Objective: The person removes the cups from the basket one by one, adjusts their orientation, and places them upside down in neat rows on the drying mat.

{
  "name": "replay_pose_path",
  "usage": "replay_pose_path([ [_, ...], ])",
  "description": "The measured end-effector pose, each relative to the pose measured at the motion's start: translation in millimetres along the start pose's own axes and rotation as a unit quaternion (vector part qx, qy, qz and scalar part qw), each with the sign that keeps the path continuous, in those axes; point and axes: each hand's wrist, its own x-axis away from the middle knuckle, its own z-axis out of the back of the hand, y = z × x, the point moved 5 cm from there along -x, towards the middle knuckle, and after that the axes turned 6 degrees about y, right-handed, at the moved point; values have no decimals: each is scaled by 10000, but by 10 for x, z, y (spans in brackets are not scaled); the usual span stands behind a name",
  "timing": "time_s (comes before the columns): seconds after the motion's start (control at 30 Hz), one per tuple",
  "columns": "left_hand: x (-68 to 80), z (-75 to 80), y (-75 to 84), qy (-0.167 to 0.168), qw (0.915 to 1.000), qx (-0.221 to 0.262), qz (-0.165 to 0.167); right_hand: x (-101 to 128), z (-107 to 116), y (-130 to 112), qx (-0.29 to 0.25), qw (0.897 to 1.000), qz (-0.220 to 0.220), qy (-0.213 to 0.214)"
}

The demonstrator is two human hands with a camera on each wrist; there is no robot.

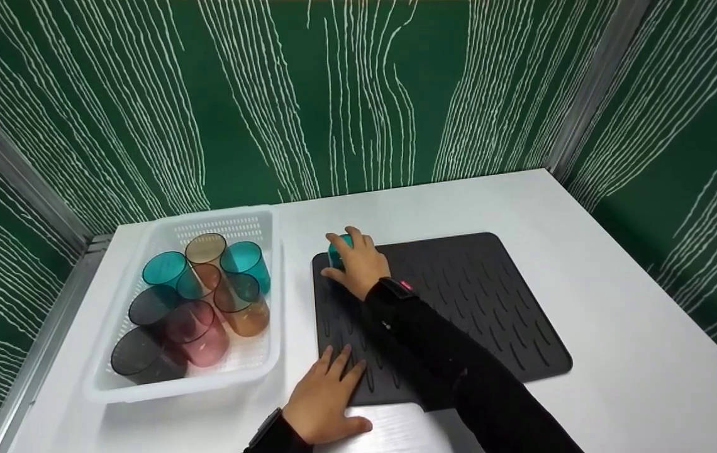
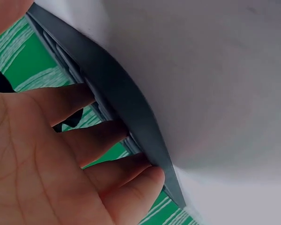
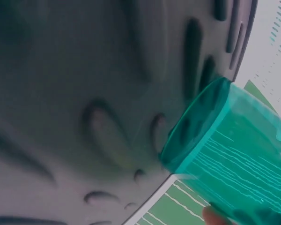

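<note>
My right hand [image 1: 361, 264] grips a clear teal tumbler [image 3: 243, 145] at the far left corner of a black ridged drying mat [image 1: 472, 302]. The tumbler is upside down, its rim right at the mat's surface in the right wrist view. In the head view the fingers and thumb cover most of it. My left hand [image 1: 324, 402] lies with spread, straight fingers on the mat's near left edge. The left wrist view shows its fingertips [image 2: 152, 173] touching the mat's raised border.
Left of the mat stands a white perforated basket [image 1: 277, 302] holding several coloured tumblers, among them a pink one [image 1: 207, 346] and an amber one [image 1: 251, 318]. A pale shiny flat piece [image 1: 390, 428] lies at the mat's near edge. Green patterned walls enclose the white table [image 1: 622, 302].
</note>
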Motion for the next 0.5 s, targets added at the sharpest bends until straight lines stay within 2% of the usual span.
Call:
replay_pose_path([
  [0.5,7,-3,-2,105,9999,-55,26,20,-1,18,-426,9989,-182,-60],
])
